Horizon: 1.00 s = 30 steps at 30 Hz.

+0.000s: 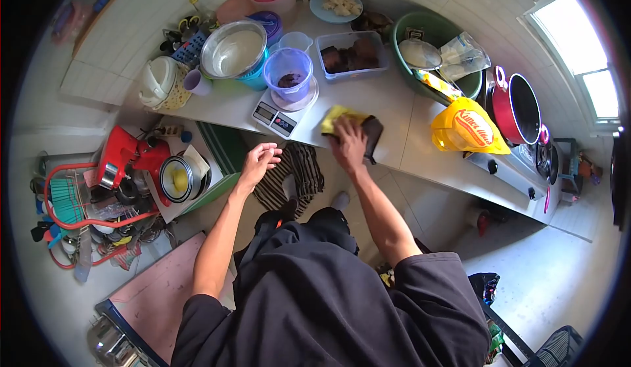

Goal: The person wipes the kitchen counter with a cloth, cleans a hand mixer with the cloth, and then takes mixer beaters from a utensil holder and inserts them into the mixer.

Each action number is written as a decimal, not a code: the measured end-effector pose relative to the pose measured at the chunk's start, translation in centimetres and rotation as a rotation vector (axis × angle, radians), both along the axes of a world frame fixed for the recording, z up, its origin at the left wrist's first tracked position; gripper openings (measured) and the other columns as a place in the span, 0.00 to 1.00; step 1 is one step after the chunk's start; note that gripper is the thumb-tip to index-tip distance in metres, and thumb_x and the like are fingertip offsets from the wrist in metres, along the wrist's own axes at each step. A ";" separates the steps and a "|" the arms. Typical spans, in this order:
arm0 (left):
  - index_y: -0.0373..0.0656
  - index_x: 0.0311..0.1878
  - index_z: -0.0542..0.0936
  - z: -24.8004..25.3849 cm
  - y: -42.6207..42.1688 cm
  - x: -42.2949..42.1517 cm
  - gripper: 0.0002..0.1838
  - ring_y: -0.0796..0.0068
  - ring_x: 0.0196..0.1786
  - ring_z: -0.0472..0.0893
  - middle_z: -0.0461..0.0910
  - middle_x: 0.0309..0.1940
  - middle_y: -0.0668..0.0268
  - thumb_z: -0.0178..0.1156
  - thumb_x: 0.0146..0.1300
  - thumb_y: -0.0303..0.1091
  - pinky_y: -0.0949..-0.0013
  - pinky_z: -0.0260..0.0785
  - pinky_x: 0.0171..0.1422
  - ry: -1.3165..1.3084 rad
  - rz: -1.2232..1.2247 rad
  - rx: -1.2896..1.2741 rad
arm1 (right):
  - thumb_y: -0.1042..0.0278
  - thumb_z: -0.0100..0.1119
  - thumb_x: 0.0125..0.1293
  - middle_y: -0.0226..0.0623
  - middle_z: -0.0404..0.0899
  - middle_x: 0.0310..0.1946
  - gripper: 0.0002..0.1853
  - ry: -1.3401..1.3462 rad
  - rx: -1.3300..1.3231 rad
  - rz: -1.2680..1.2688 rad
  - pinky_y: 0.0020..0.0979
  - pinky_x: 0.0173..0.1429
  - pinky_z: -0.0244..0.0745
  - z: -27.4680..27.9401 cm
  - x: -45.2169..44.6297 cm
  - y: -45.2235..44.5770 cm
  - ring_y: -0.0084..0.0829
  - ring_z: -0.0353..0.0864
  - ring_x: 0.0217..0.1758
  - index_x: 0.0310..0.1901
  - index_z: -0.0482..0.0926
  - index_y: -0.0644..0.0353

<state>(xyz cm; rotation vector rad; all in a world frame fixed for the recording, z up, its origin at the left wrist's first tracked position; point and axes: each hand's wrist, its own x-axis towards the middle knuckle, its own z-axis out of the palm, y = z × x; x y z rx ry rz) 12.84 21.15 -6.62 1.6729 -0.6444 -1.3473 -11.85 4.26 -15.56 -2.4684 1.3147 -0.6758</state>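
My right hand (349,141) lies over a yellow-and-dark, limp piece (373,136) at the counter's front edge; whether it is a cloth or a packet I cannot tell. In the air before the counter is my left hand (262,163), holding nothing, its fingers loosely curled and apart. Beyond it a digital kitchen scale (276,117) bears a purple translucent bowl (288,68) with a little dark stuff at the bottom. Behind the scale stands a clear plastic container (350,71) with dark brown blocks inside.
At left on the counter are a metal bowl (233,48) and a purple cup (197,82). A green basin (401,32) holds packets. To the right are a yellow bag (468,127), a red pot (519,111) and the stove (513,170). A red stand mixer (128,160) stands lower left.
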 end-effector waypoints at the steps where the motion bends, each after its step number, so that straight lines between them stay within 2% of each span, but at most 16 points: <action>1: 0.38 0.64 0.75 0.0 -0.1 0.0 0.21 0.77 0.49 0.84 0.83 0.55 0.61 0.55 0.78 0.43 0.73 0.77 0.53 0.004 0.001 0.001 | 0.61 0.70 0.56 0.30 0.72 0.70 0.30 0.004 0.005 0.057 0.48 0.72 0.63 0.5 0.1 1.2 0.43 0.66 0.75 0.64 0.78 0.44; 6: 0.38 0.64 0.75 -0.4 -0.9 -0.2 0.21 0.77 0.49 0.84 0.83 0.55 0.61 0.55 0.78 0.43 0.73 0.77 0.53 0.037 -0.034 0.003 | 0.72 0.66 0.55 0.24 0.77 0.66 0.27 0.037 0.068 0.175 0.37 0.71 0.66 2.4 -5.4 1.9 0.33 0.72 0.71 0.59 0.81 0.45; 14: 0.38 0.63 0.76 -2.0 -3.6 -2.5 0.22 0.78 0.47 0.85 0.85 0.53 0.61 0.56 0.78 0.46 0.73 0.77 0.51 0.044 -0.081 -0.054 | 0.77 0.64 0.58 0.29 0.77 0.66 0.26 0.103 0.067 -0.051 0.43 0.73 0.66 2.5 -18.7 1.0 0.39 0.70 0.73 0.60 0.81 0.47; 17: 0.38 0.63 0.76 -1.5 -3.3 -2.6 0.22 0.78 0.47 0.85 0.85 0.53 0.61 0.56 0.78 0.46 0.73 0.77 0.51 0.048 -0.057 -0.078 | 0.76 0.64 0.58 0.29 0.77 0.66 0.27 0.053 0.015 -0.169 0.46 0.72 0.66 2.3 -19.0 0.9 0.41 0.71 0.72 0.60 0.81 0.47; 20: 0.38 0.63 0.76 -0.7 -2.5 -2.7 0.22 0.78 0.48 0.84 0.84 0.54 0.61 0.55 0.78 0.45 0.74 0.77 0.52 0.059 -0.057 -0.084 | 0.75 0.63 0.58 0.29 0.77 0.67 0.26 0.111 -0.067 -0.308 0.49 0.71 0.66 -0.1 -14.9 2.0 0.42 0.71 0.72 0.61 0.81 0.47; 22: 0.38 0.64 0.75 -0.3 -2.3 -2.7 0.21 0.78 0.49 0.84 0.83 0.56 0.60 0.55 0.78 0.43 0.75 0.77 0.54 0.048 -0.101 -0.070 | 0.73 0.63 0.59 0.28 0.75 0.68 0.26 0.046 0.043 -0.194 0.50 0.72 0.64 -1.3 -10.9 3.1 0.42 0.70 0.72 0.61 0.81 0.48; 24: 0.38 0.65 0.75 -0.3 -2.7 -3.3 0.21 0.78 0.49 0.84 0.83 0.56 0.62 0.55 0.78 0.43 0.74 0.76 0.54 0.039 -0.193 -0.072 | 0.70 0.69 0.55 0.30 0.77 0.65 0.26 0.039 0.056 -0.062 0.46 0.73 0.64 0.8 -6.9 4.3 0.40 0.70 0.72 0.58 0.81 0.48; 27: 0.39 0.66 0.75 -0.1 -3.9 -4.4 0.22 0.78 0.50 0.83 0.83 0.56 0.63 0.55 0.79 0.44 0.72 0.75 0.54 0.000 -0.340 -0.070 | 0.73 0.65 0.58 0.31 0.74 0.68 0.27 0.036 0.053 0.052 0.46 0.74 0.62 0.8 -6.3 3.8 0.41 0.68 0.73 0.61 0.79 0.48; 30: 0.40 0.66 0.75 -0.3 -5.8 -5.6 0.22 0.78 0.50 0.83 0.84 0.56 0.63 0.55 0.79 0.45 0.71 0.74 0.55 -0.012 -0.405 -0.074 | 0.73 0.58 0.62 0.29 0.72 0.71 0.27 0.148 0.010 -0.008 0.47 0.78 0.58 0.2 -11.3 2.2 0.37 0.66 0.77 0.64 0.77 0.46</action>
